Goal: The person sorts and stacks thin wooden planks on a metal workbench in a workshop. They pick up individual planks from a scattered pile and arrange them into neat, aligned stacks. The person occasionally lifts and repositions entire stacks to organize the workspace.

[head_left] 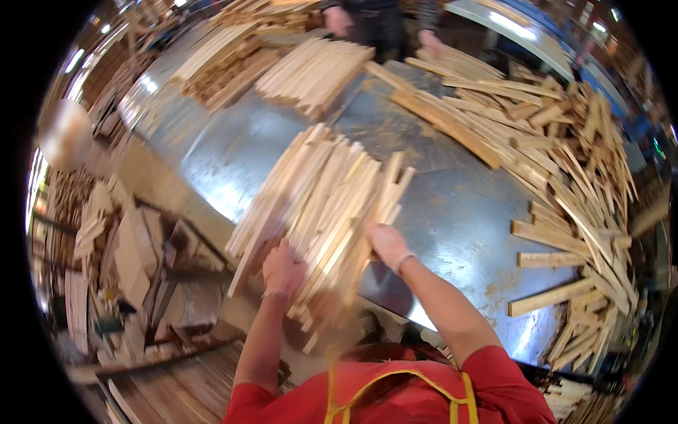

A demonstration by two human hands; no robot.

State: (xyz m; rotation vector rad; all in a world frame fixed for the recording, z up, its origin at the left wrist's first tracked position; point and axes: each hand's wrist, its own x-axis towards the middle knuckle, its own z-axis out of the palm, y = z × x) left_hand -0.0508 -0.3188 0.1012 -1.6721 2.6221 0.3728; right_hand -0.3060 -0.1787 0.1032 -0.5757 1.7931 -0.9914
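- Bundle of pale, stiff wooden slats (321,205) on the grey metal table (452,205): loose, likely to slide apart.
- Left hand (282,271) at six o'clock and right hand (387,245) at four o'clock clasp its near ends; finger spread seems blurred.

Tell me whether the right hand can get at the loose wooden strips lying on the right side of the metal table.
Probably yes. The right hand is pressed against the bundle of sticks, and bare metal table lies between it and the loose wooden strips, with nothing in the way. It would have to let go of the bundle.
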